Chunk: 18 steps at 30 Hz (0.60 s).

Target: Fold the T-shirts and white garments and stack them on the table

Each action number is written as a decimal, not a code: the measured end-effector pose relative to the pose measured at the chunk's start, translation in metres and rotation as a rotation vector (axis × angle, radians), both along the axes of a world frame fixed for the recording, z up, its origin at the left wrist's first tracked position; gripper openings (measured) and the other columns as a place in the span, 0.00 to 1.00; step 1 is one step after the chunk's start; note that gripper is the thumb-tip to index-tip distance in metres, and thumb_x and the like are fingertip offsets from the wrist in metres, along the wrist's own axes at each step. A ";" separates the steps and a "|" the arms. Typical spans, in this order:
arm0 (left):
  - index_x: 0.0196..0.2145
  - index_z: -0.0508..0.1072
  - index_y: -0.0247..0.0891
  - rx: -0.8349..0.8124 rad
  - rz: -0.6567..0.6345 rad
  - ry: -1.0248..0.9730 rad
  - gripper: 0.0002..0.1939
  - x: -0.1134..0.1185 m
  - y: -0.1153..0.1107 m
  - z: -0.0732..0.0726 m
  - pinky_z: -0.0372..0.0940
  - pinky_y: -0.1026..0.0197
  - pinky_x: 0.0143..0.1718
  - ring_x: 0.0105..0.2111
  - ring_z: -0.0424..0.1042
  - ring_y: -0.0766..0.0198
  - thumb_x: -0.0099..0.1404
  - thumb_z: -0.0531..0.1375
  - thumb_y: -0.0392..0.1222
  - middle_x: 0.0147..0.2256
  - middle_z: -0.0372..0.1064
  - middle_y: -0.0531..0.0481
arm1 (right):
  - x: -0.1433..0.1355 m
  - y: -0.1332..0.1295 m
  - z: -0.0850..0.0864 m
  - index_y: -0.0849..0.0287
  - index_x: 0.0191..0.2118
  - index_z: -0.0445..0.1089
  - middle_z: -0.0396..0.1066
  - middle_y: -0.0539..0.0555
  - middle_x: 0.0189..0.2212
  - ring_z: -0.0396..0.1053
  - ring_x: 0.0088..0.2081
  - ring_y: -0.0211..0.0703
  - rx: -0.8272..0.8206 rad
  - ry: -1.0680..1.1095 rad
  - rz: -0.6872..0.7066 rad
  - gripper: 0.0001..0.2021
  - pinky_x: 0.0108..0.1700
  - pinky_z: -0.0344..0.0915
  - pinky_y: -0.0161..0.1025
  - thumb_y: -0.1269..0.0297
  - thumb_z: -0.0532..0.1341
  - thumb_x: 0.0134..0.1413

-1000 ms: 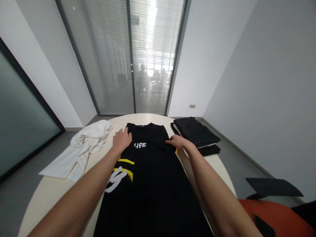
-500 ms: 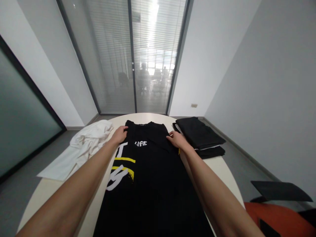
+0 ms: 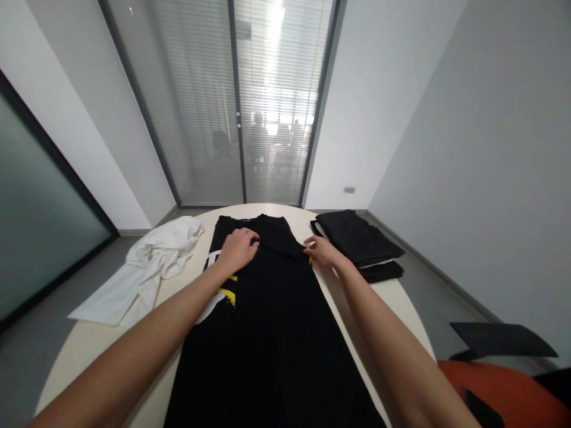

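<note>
A black T-shirt (image 3: 276, 333) with white and yellow print lies lengthwise on the pale round table (image 3: 80, 362), its collar at the far end. My left hand (image 3: 239, 248) rests over the upper chest, fingers curled on the black cloth and covering part of the print. Beside it, a dark flap of the shirt lies across the chest. At the shirt's right edge my right hand (image 3: 322, 251) pinches the fabric, where a bit of yellow shows by the fingers.
Crumpled white cloth (image 3: 151, 261) spreads along the table's left side. Folded dark garments (image 3: 357, 241) are stacked at the right, just beyond my right hand. An orange and black chair (image 3: 495, 386) stands at the lower right. Behind the table is a glass partition with blinds (image 3: 276, 154).
My left hand has moved from the shirt's left shoulder rightward onto the chest. A flap now lies across the upper front, and the small white lettering is covered. My right hand stays at the right edge.
</note>
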<state>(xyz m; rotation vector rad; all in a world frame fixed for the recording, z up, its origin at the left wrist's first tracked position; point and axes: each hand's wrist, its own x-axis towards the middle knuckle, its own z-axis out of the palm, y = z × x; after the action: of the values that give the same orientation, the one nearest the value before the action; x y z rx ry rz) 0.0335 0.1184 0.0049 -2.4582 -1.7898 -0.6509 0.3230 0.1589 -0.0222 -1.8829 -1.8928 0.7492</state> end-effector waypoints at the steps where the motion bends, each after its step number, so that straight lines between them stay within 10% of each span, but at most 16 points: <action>1: 0.45 0.76 0.41 -0.011 -0.157 0.031 0.13 0.018 -0.019 0.007 0.64 0.51 0.52 0.49 0.71 0.52 0.70 0.54 0.43 0.47 0.73 0.45 | -0.001 -0.002 0.000 0.62 0.55 0.67 0.77 0.56 0.41 0.71 0.29 0.33 -0.002 -0.007 -0.009 0.19 0.32 0.63 0.29 0.67 0.65 0.59; 4: 0.42 0.76 0.43 -0.072 -0.597 0.168 0.10 0.060 -0.080 0.020 0.65 0.55 0.46 0.43 0.72 0.58 0.70 0.57 0.47 0.42 0.74 0.49 | -0.002 -0.010 0.004 0.64 0.51 0.69 0.77 0.54 0.34 0.70 0.25 0.34 -0.028 -0.037 -0.010 0.18 0.29 0.62 0.30 0.65 0.67 0.56; 8: 0.47 0.75 0.45 -0.088 -0.872 0.216 0.15 0.084 -0.140 0.017 0.66 0.57 0.40 0.42 0.72 0.59 0.68 0.59 0.54 0.46 0.73 0.50 | 0.001 -0.023 0.012 0.65 0.40 0.74 0.75 0.53 0.25 0.71 0.26 0.37 -0.042 -0.062 0.035 0.10 0.30 0.62 0.30 0.67 0.69 0.53; 18: 0.42 0.70 0.41 0.003 -0.911 0.219 0.07 0.089 -0.171 -0.013 0.60 0.59 0.31 0.37 0.68 0.63 0.74 0.53 0.40 0.39 0.71 0.51 | 0.005 -0.048 0.004 0.65 0.53 0.70 0.77 0.58 0.39 0.72 0.32 0.36 0.155 0.060 0.030 0.14 0.37 0.64 0.30 0.71 0.56 0.65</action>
<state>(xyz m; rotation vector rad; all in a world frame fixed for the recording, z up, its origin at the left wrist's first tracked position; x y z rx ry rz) 0.1222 -0.0524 -0.0076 -3.1094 -0.5226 -0.3535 0.3282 0.1108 -0.0185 -1.7233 -1.8878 0.6408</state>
